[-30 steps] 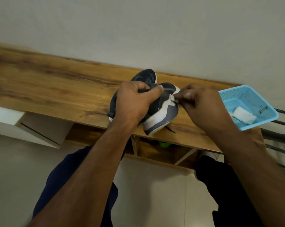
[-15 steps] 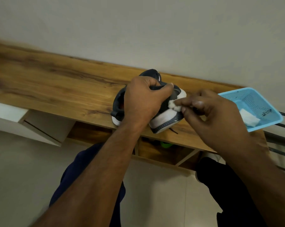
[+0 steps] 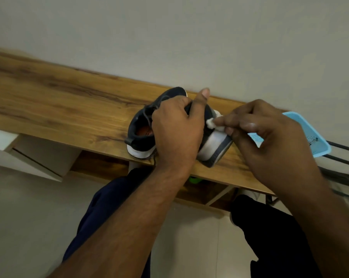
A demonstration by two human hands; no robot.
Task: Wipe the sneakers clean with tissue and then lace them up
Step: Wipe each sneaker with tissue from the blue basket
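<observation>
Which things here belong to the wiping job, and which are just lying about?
In the job:
- sneaker, held by the left hand
- tissue wad, pinched in the right hand, against the sneaker's toe end

Lying about:
- blue basket
- wooden shelf top
- green object under the shelf

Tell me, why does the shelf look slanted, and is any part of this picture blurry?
Head view: the wide-angle lens and tilted head make the wooden shelf run diagonally; its far left end looks smeared, and the blue basket at the right edge is soft. The left hand gripping the sneaker and the right hand pinching the tissue are fairly sharp. Lighting is dim and even, without glare.
</observation>
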